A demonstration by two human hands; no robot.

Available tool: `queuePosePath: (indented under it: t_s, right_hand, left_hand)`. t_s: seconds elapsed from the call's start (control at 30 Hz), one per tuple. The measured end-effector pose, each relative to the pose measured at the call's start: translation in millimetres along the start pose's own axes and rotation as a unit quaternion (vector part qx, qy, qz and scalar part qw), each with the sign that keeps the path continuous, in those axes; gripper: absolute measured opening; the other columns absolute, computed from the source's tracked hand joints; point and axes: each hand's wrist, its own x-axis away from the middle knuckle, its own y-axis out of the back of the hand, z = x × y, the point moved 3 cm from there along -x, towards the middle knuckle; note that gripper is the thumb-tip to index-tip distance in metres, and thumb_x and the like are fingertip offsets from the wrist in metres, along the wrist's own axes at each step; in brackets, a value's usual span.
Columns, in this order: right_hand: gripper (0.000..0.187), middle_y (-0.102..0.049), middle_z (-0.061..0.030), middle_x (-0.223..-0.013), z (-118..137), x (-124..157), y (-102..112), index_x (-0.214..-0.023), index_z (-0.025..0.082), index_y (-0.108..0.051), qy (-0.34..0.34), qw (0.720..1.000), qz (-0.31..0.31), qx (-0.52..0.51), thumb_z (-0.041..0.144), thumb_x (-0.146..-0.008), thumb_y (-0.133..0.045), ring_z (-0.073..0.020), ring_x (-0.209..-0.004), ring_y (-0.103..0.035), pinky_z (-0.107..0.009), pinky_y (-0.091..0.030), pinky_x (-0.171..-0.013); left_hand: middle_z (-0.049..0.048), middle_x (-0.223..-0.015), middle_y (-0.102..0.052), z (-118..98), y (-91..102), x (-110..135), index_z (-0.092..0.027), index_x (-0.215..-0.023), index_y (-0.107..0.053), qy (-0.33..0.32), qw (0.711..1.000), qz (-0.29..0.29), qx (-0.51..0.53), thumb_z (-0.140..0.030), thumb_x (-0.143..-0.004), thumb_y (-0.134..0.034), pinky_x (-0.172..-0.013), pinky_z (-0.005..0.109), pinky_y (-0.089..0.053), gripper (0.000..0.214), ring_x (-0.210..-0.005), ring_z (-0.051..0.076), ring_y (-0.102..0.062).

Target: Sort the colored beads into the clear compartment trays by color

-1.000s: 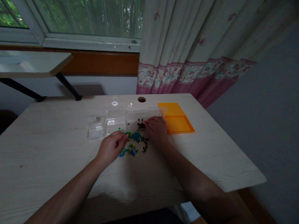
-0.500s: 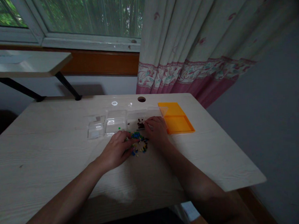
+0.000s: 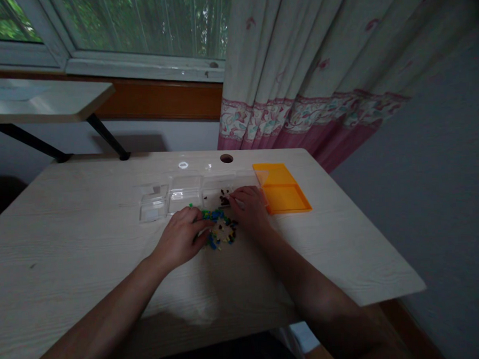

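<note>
A ring-like cluster of small blue, green, yellow and dark pieces (image 3: 216, 244), like tiny building bricks, lies on the desk between my hands. My left hand (image 3: 181, 233) rests at its left side, thumb and fingers apart and curved around the edge of the cluster. Above the small dark brown pieces (image 3: 224, 199) in a clear plastic tray (image 3: 210, 187) is my right hand (image 3: 249, 210), its thumb and fingertips pressed together. Whatever it pinches is too small to tell. One green piece (image 3: 191, 205) sits just beyond my left fingers.
Clear plastic boxes (image 3: 185, 187) stand in a row behind my left hand, with a smaller clear box (image 3: 151, 210) at the left end. To the right lies an open orange case (image 3: 287, 197). A cable hole (image 3: 226, 158) and a raised shelf (image 3: 46, 104) are farther back.
My left hand has shifted left and drawn back from the cluster, so more of the pieces show. My right hand has moved slightly left over the dark pieces.
</note>
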Motion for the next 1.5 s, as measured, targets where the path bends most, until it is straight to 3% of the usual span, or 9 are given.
queuePosePath:
  t_s: [0.17,0.4,0.6,0.87,1.1,1.5]
  right_hand:
    - [0.010,-0.070,-0.0045,-0.092,6.6,1.1,-1.0,-0.090,0.021,-0.075,0.049,0.997,0.045,-0.044,0.020,-0.082,-0.068,-0.0215,-0.096,-0.057,-0.037,-0.044,-0.091]
    - [0.011,-0.070,-0.0054,-0.094,11.1,2.9,-3.3,-0.092,0.023,-0.075,0.096,0.991,0.078,-0.059,0.026,-0.085,-0.067,-0.0224,-0.097,-0.056,-0.040,-0.043,-0.091]
    - [0.012,-0.069,-0.0044,-0.095,11.4,2.6,-4.6,-0.092,0.024,-0.075,0.113,0.986,0.101,-0.073,0.022,-0.082,-0.069,-0.0217,-0.098,-0.054,-0.039,-0.041,-0.092]
    - [0.010,-0.068,-0.0025,-0.100,21.0,6.5,1.6,-0.087,0.026,-0.074,0.200,0.964,0.171,-0.026,0.023,-0.078,-0.072,-0.0221,-0.104,-0.051,-0.039,-0.034,-0.094]
    - [0.010,-0.065,-0.0034,-0.095,24.0,6.3,3.8,-0.089,0.026,-0.075,0.193,0.959,0.204,0.032,0.028,-0.080,-0.073,-0.0222,-0.101,-0.050,-0.039,-0.033,-0.090]
    - [0.010,-0.064,-0.0036,-0.096,21.4,9.5,-4.3,-0.090,0.026,-0.075,0.176,0.960,0.215,-0.025,0.023,-0.081,-0.071,-0.0210,-0.102,-0.050,-0.037,-0.033,-0.090]
  left_hand:
    - [0.0084,-0.093,-0.056,1.7,1.9,-0.3,-0.019,-0.102,-0.071,0.015,0.999,-0.027,0.011,-0.020,-0.087,-0.052,-0.082,0.039,-0.045,0.024,-0.093,0.024,-0.052]
    - [0.0083,-0.094,-0.055,2.2,-0.8,-0.5,-0.022,-0.118,-0.067,0.009,0.999,-0.028,0.023,-0.017,-0.087,-0.051,-0.081,0.039,-0.046,0.036,-0.093,0.023,-0.051]
    - [0.0076,-0.092,-0.054,1.4,0.9,-0.3,-0.022,-0.102,-0.072,0.004,1.000,-0.026,0.016,-0.016,-0.085,-0.052,-0.078,0.038,-0.044,0.027,-0.089,0.023,-0.051]
    - [0.0069,-0.092,-0.054,3.6,3.2,-1.2,-0.019,-0.088,-0.068,0.041,0.998,-0.039,0.023,-0.015,-0.086,-0.051,-0.080,0.037,-0.045,0.018,-0.090,0.022,-0.052]
    - [0.0064,-0.090,-0.053,5.8,5.5,-0.7,-0.018,-0.088,-0.066,0.054,0.996,-0.071,0.027,-0.012,-0.085,-0.049,-0.081,0.036,-0.046,0.018,-0.090,0.022,-0.052]
    - [0.0063,-0.090,-0.053,6.8,4.5,-1.2,-0.017,-0.088,-0.064,0.050,0.995,-0.075,0.039,-0.011,-0.086,-0.049,-0.080,0.037,-0.046,0.017,-0.089,0.021,-0.052]
